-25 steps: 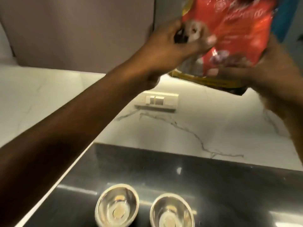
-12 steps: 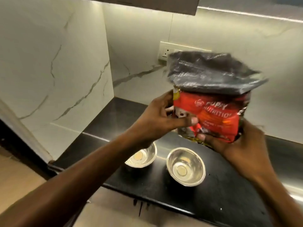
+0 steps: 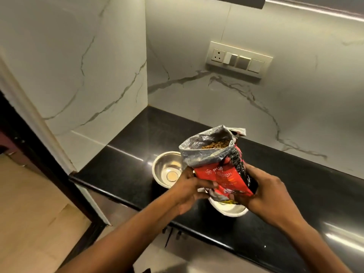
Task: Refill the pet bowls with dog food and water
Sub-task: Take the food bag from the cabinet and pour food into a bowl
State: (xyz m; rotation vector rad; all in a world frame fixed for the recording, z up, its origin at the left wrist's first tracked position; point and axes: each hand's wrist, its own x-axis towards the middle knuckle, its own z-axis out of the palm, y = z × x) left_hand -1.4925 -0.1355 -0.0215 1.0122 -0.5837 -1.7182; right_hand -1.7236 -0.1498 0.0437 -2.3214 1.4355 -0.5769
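Note:
A red dog food bag [image 3: 222, 166] with a silver lining stands open at the top, brown kibble showing inside. My left hand [image 3: 189, 192] grips its lower left side and my right hand [image 3: 264, 192] holds its lower right side. The bag hovers upright just above the right steel bowl [image 3: 228, 208], which is mostly hidden behind the bag and my hands. The left steel bowl [image 3: 167, 170] sits beside it on the black countertop [image 3: 122, 166] and holds no food.
A white marble wall rises behind and to the left of the counter. A switch and socket panel [image 3: 238, 59] is mounted on the back wall. The counter's front edge runs diagonally, with wooden floor [image 3: 29, 203] at lower left.
The bag has come down from high near the cabinet to just above the right bowl, and its top now stands open with kibble visible. Both hands kept hold of it.

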